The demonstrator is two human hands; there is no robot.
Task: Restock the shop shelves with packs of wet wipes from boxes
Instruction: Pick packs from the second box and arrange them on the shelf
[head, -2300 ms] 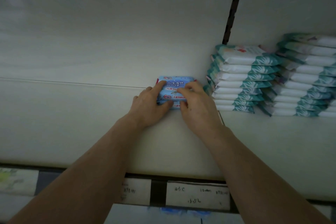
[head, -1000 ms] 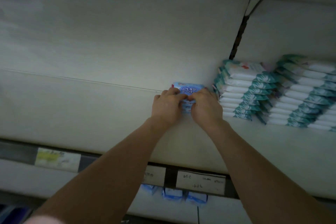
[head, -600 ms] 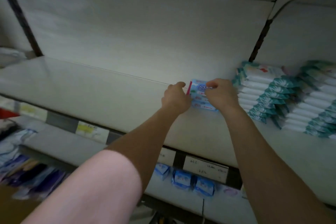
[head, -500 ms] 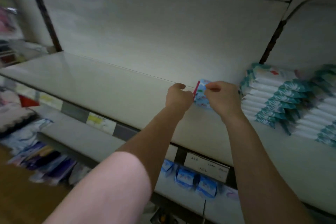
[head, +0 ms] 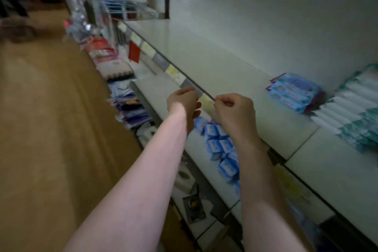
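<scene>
A short stack of blue wet wipe packs (head: 294, 92) lies on the white upper shelf (head: 204, 61), against the back wall and next to the stacks of white and teal packs (head: 351, 108). Both my hands are off the shelf, in the air in front of its front edge. My left hand (head: 184, 102) has its fingers curled and holds nothing. My right hand (head: 235, 108) is also curled, thumb against the forefinger, and holds nothing. The blue stack is well to the right of and beyond both hands.
Price labels (head: 173, 71) run along the shelf's front edge. On the lower shelf lie several small blue packs (head: 221, 145). Further down the aisle to the left are more goods (head: 106, 53) and a wire rack (head: 118, 6). The brown floor (head: 51, 118) fills the left.
Both hands have let go of the blue packs and pulled back from the shelf. My view has swung to the left, so the aisle and floor show.
</scene>
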